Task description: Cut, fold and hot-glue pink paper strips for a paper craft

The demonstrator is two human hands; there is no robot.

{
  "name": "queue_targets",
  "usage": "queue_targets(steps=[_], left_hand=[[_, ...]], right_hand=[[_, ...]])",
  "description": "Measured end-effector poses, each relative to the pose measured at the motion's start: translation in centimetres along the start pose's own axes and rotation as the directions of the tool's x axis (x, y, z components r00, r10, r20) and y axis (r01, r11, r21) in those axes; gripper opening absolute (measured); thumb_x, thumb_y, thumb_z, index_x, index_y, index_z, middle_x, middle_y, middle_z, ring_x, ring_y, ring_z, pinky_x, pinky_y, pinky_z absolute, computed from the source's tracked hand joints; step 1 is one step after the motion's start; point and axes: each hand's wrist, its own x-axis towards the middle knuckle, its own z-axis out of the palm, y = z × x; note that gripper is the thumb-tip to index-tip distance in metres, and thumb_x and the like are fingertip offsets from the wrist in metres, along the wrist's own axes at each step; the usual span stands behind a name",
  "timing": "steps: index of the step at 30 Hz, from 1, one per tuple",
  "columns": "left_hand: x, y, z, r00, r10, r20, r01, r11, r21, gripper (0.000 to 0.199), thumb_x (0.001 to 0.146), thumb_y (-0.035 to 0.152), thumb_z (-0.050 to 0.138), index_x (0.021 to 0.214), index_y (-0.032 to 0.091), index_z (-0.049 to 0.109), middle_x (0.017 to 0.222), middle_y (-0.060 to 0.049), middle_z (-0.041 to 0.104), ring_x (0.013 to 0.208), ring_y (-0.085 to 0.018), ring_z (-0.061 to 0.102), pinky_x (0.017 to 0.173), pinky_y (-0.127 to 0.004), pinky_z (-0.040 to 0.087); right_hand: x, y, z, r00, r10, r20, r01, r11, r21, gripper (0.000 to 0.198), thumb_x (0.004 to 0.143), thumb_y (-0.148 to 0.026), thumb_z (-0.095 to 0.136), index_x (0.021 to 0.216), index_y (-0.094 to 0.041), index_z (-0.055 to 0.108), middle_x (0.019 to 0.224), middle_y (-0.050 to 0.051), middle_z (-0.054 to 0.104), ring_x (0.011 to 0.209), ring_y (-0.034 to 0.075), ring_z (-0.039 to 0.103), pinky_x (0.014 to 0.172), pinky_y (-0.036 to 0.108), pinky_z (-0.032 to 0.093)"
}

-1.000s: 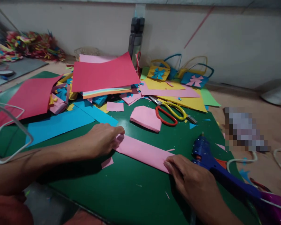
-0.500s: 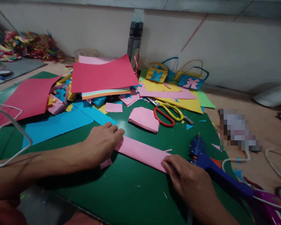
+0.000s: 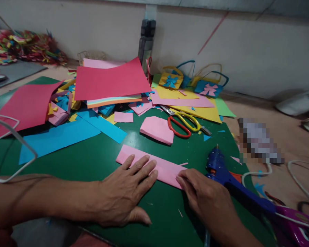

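Note:
A folded strip of pink paper (image 3: 167, 171) lies slantwise on the green board (image 3: 98, 171). My left hand (image 3: 128, 188) is open, its fingers spread flat on the strip's middle and its thumb resting apart on the board. At the strip's right end, my right hand (image 3: 203, 192) pinches the paper between thumb and fingers. Just beyond the strip sits a folded pink paper pouch (image 3: 157, 129). Scissors with one red and one yellow handle (image 3: 181, 123) lie against its right side. A blue glue gun (image 3: 217, 164) is right beside my right hand.
Red sheets (image 3: 110, 79) top a paper stack at the back. Blue paper strips (image 3: 59, 137) lie to the left, near a white cable (image 3: 12, 132). Small paper bags with bows (image 3: 171, 80) stand by the wall, near a bottle (image 3: 146, 41). A blurred-out object (image 3: 259, 140) is at right.
My left hand has let go of the strip's left end and moved right and nearer, now flat on its middle. My right hand keeps its pinch at the right end.

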Motion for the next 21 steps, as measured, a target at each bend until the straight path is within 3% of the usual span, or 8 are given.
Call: queue_targets(steps=[8, 21], left_hand=[[-0.07, 0.31, -0.05, 0.999, -0.045, -0.006, 0.045, 0.999, 0.019, 0.083, 0.083, 0.072, 0.025, 0.145, 0.016, 0.020, 0.151, -0.019, 0.017, 0.139, -0.040, 0.007, 0.102, -0.069, 0.016], [-0.07, 0.45, 0.01, 0.999, -0.044, -0.006, 0.044, 0.998, 0.042, 0.086, 0.082, 0.073, 0.027, 0.145, 0.015, 0.020, 0.151, -0.020, 0.017, 0.139, -0.041, 0.007, 0.100, -0.071, 0.017]], right_hand=[[-0.02, -0.02, 0.08, 1.000, -0.016, -0.008, 0.015, 0.999, -0.028, 0.029, 0.093, -0.022, 0.035, 0.071, -0.020, 0.054, 0.059, 0.000, 0.060, 0.047, 0.013, 0.056, 0.045, 0.023, 0.036], [0.08, -0.05, -0.07, 1.000, 0.008, 0.013, -0.008, 1.000, -0.014, 0.028, 0.093, -0.022, 0.036, 0.071, -0.021, 0.054, 0.060, 0.000, 0.061, 0.048, 0.013, 0.057, 0.045, 0.023, 0.036]])
